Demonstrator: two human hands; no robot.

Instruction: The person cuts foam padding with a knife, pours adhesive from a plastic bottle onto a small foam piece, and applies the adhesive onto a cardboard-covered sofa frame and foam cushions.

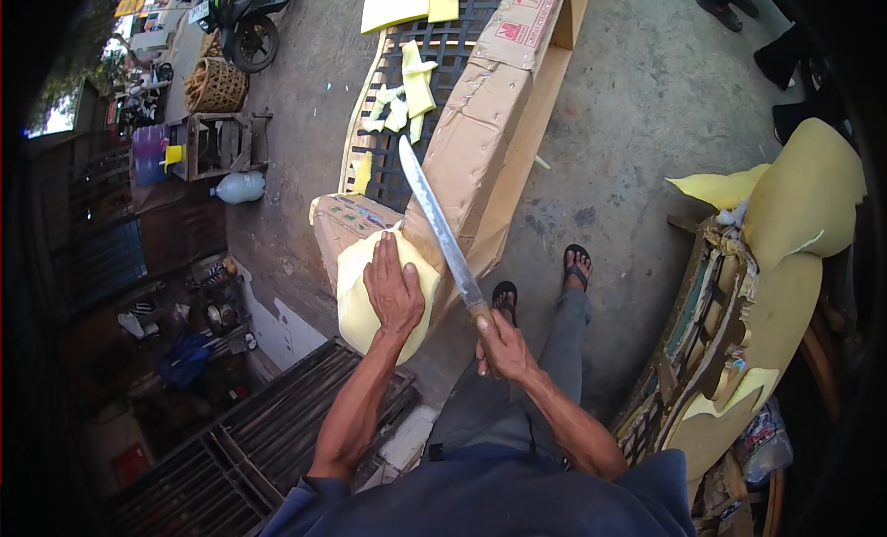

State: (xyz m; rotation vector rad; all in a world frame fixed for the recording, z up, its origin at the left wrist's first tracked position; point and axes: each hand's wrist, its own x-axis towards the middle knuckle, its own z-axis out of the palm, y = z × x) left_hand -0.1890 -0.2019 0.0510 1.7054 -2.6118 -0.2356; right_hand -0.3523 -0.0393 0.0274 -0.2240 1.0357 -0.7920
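Observation:
My left hand (395, 286) lies flat, fingers stretched out, on a pale yellow foam sheet (358, 306). That foam is draped over the near corner of a sofa frame (469, 121) covered with brown cardboard. In my right hand (504, 346) is the wooden handle of a long knife (438, 225). Its blade points away from me and slants up to the left, above the cardboard arm. Dark woven webbing (449, 40) spans the frame, and torn yellow foam scraps (416, 80) rest on it. How the foam is fixed underneath is hidden.
At right stands another worn seat frame with yellow foam (795, 278). A slatted dark metal rack (268, 426) is at lower left. Farther left are a water jug (239, 188), a wooden stool (214, 144), a wicker basket (216, 84) and a motorbike (248, 24). Someone's dark shoes (721, 11) show at upper right.

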